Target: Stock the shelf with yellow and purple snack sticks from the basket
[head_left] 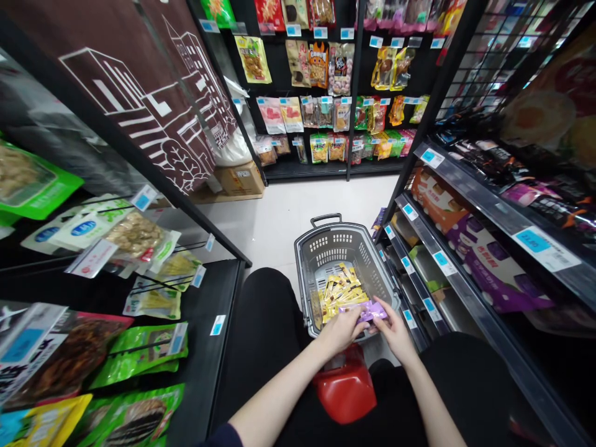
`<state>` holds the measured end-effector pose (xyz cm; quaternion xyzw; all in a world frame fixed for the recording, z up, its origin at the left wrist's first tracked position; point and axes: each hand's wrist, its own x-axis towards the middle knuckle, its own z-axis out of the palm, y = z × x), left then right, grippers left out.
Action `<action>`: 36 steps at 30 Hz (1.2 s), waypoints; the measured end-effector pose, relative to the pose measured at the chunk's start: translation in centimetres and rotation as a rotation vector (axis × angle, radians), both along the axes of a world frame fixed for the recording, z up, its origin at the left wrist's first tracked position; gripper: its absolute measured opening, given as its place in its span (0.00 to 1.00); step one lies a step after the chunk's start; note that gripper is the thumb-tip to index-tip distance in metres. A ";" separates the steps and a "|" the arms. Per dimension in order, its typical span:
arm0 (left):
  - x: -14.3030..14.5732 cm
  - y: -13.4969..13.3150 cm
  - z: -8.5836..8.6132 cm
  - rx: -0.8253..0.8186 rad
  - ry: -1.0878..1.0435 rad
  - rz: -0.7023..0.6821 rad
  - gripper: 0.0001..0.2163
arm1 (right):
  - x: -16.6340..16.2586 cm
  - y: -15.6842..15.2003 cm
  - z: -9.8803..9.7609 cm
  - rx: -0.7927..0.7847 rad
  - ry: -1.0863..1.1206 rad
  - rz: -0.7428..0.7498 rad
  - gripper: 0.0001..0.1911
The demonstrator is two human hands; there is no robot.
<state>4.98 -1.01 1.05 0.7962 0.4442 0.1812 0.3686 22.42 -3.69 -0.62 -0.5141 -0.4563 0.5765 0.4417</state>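
Observation:
Purple snack packets (372, 310) are between my two hands, over the near end of a grey shopping basket (300, 261). My left hand (342, 331) closes its fingers around the packets from the left. With fingers bent, my right hand (390, 328) grips their right end. How many purple packets there are, I cannot tell. Several yellow snack packets (343, 290) lie in a heap on the basket's bottom, just beyond my hands. The basket stands on the floor between my knees, its handle (326, 218) at the far end.
A red plastic object (347, 388) sits below my hands, close to me. Shelves with purple cartons (496, 261) rise on the right. Hanging bagged snacks (139, 347) stick out on the left. Ahead stands a snack rack (307, 177), with a cardboard box (242, 180) beside it.

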 end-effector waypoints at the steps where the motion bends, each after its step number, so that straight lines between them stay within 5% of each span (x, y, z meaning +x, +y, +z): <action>1: 0.1 -0.1 0.0 0.048 0.047 -0.011 0.14 | -0.3 -0.1 -0.2 -0.004 0.010 0.000 0.31; 9: 0.9 -0.3 -1.2 0.443 0.328 -0.094 0.11 | -1.5 -0.1 -0.8 0.025 0.052 -0.039 0.24; 16: 1.0 -0.4 -1.3 0.590 0.444 -0.063 0.08 | -2.0 -0.1 -1.1 0.019 0.097 -0.055 0.25; 30: 1.3 -0.3 -0.3 0.582 0.543 -0.045 0.08 | -2.7 -0.2 -3.6 -0.024 0.080 -0.240 0.27; 36: 1.0 0.2 0.0 0.571 0.542 -0.166 0.09 | -2.8 -0.1 -3.4 -0.039 0.129 -0.281 0.22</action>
